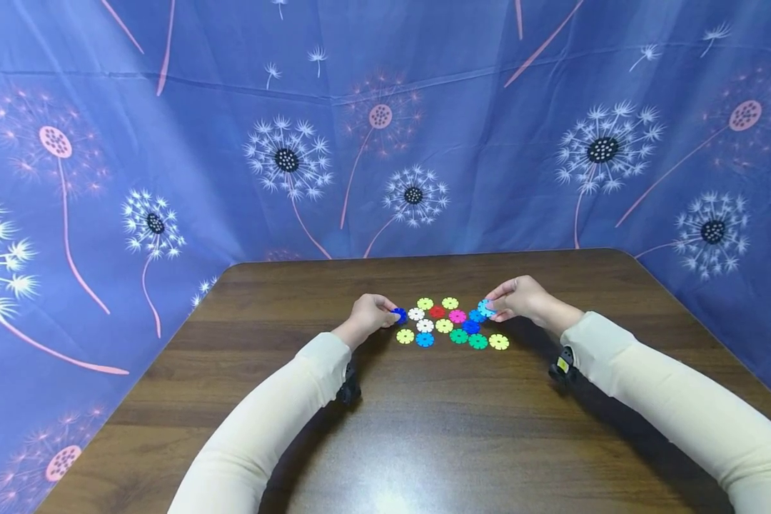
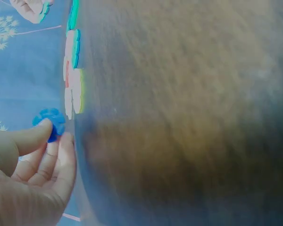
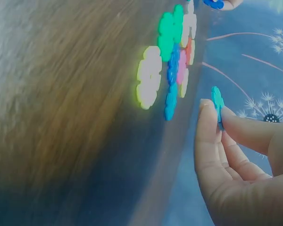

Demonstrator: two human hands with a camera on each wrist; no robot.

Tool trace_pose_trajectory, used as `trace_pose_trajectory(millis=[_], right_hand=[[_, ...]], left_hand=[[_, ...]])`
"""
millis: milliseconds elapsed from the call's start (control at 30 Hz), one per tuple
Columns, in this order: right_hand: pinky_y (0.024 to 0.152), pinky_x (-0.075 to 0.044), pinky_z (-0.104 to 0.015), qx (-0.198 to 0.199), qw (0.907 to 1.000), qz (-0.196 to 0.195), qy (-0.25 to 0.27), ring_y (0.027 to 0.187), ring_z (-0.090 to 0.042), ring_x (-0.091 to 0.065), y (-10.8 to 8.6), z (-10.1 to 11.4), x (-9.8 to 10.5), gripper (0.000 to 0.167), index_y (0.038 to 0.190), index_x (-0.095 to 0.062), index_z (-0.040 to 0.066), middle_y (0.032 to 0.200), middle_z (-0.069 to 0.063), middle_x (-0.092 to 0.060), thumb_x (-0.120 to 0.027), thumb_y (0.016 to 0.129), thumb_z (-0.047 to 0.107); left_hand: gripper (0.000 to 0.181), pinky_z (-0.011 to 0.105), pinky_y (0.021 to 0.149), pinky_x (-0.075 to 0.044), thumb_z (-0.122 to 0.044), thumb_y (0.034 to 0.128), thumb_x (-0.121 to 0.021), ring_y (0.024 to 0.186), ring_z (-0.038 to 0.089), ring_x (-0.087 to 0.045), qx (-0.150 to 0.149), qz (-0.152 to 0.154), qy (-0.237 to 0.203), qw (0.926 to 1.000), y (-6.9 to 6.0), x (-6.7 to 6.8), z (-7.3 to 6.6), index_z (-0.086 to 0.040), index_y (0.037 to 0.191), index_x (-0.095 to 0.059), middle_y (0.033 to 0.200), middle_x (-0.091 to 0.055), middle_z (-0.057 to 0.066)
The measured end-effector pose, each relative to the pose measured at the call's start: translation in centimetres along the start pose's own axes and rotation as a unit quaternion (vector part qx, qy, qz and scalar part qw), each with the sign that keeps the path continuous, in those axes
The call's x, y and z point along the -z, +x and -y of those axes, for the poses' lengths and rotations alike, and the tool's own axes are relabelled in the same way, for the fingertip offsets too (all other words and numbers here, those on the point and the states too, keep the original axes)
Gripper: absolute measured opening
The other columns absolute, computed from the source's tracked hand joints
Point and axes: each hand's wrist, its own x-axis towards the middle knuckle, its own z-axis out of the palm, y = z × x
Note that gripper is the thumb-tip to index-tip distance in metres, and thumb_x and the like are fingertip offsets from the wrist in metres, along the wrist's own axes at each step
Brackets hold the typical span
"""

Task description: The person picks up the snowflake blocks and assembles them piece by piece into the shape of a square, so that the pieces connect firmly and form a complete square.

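Note:
My left hand [image 1: 370, 314] pinches a dark blue notched plastic disc [image 1: 400, 315] between thumb and fingers, left of a group of similar discs. The left wrist view shows this blue disc [image 2: 52, 122] held by its edge, above the table. On the group's right side, my right hand [image 1: 523, 298] pinches a light blue notched disc [image 1: 486, 308]. That disc [image 3: 218, 104] appears nearly edge-on and teal in the right wrist view. Between the hands lie white [image 1: 425, 325], red [image 1: 437, 312], pink [image 1: 457, 315], green [image 1: 478, 341], blue [image 1: 471, 326] and yellow discs [image 1: 499, 341].
The discs lie flat and close together on a brown wooden table [image 1: 411, 400], towards its far edge. A blue curtain [image 1: 475, 93] with a dandelion print hangs behind and beside the table. A small black device [image 1: 562, 364] sits at the right wrist.

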Motion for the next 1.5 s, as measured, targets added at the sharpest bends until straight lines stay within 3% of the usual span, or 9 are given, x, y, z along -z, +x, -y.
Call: trace_pose_trajectory(millis=[300,433,567,733,933,1167,1333,1500], right_hand=[[0.086,-0.056,-0.038,-0.005,0.9992,0.01,0.039,0.075,-0.013,-0.071,-0.1,1.2,-0.7,0.038,0.123,-0.051,-0.019,0.088,-0.007,-0.069,-0.062,0.091,-0.003],[0.085,-0.056,-0.036,0.004,0.9986,0.01,0.051,0.074,-0.013,-0.071,0.1,2.1,-1.2,0.038,0.123,-0.051,-0.019,0.086,-0.005,-0.069,-0.063,0.09,-0.003],[0.084,-0.056,-0.036,0.01,0.9986,0.007,0.052,0.075,-0.015,-0.072,0.1,3.0,-1.7,0.037,0.123,-0.052,-0.018,0.087,-0.005,-0.069,-0.063,0.09,-0.003],[0.082,-0.057,-0.034,0.002,0.9986,0.008,0.052,0.077,-0.016,-0.072,-0.1,3.7,-2.5,0.036,0.122,-0.053,-0.016,0.091,-0.009,-0.069,-0.063,0.091,-0.001],[0.082,-0.057,-0.031,-0.013,0.9982,0.004,0.058,0.079,-0.017,-0.072,-0.5,4.9,-2.9,0.038,0.124,-0.054,-0.014,0.093,-0.01,-0.069,-0.064,0.091,0.001],[0.086,-0.055,-0.034,-0.016,0.9972,0.016,0.071,0.077,-0.015,-0.073,-0.7,5.6,-3.5,0.039,0.125,-0.052,-0.015,0.084,-0.005,-0.07,-0.063,0.092,0.001],[0.09,-0.053,-0.038,-0.031,0.9956,0.023,0.086,0.077,-0.015,-0.072,-0.5,5.9,-4.2,0.039,0.127,-0.052,-0.013,0.089,-0.006,-0.071,-0.062,0.092,0.002],[0.089,-0.053,-0.036,-0.036,0.9925,0.031,0.113,0.083,-0.018,-0.072,-0.5,6.2,-4.9,0.04,0.129,-0.05,-0.014,0.107,-0.019,-0.069,-0.06,0.093,-0.001]], left_hand=[[0.01,0.032,0.074,-0.058,-0.001,0.0856,-0.071,0.076,0.019,-0.069,-0.047,0.005,-0.056,0.9973,0.1,0.1,-0.1,0.003,0.094,-0.069,0.085,-0.071,0.013],[0.011,0.032,0.077,-0.058,0.002,0.0864,-0.068,0.084,0.028,-0.072,-0.062,0.012,-0.106,0.9924,0.1,-0.2,-0.3,0.007,0.096,-0.067,0.093,-0.072,0.021],[0.013,0.03,0.075,-0.058,0.001,0.086,-0.069,0.084,0.029,-0.071,-0.074,0.015,-0.114,0.9906,-0.3,-0.4,-0.3,0.007,0.097,-0.068,0.094,-0.072,0.02],[0.011,0.031,0.075,-0.059,0.001,0.0856,-0.07,0.08,0.026,-0.071,-0.092,0.013,-0.105,0.9901,-1.0,0.0,-0.4,0.006,0.096,-0.069,0.092,-0.072,0.019],[0.013,0.04,0.081,-0.057,-0.001,0.0863,-0.07,0.09,0.038,-0.07,-0.097,0.008,-0.086,0.9915,-1.5,0.6,-1.2,0.004,0.098,-0.069,0.094,-0.072,0.019],[0.012,0.021,0.065,-0.051,-0.007,0.0836,-0.075,0.072,0.011,-0.061,-0.116,-0.033,-0.004,0.9927,-2.0,1.2,-2.0,-0.002,0.093,-0.071,0.086,-0.073,0.011],[0.011,0.02,0.064,-0.048,-0.008,0.0841,-0.075,0.08,0.023,-0.067,-0.131,-0.038,0.011,0.9906,-2.4,1.5,-2.4,-0.003,0.093,-0.072,0.088,-0.074,0.01],[0.01,0.022,0.066,-0.048,-0.008,0.0858,-0.073,0.088,0.03,-0.069,-0.144,-0.033,0.02,0.9889,-2.8,1.8,-2.6,-0.003,0.095,-0.073,0.091,-0.075,0.01]])
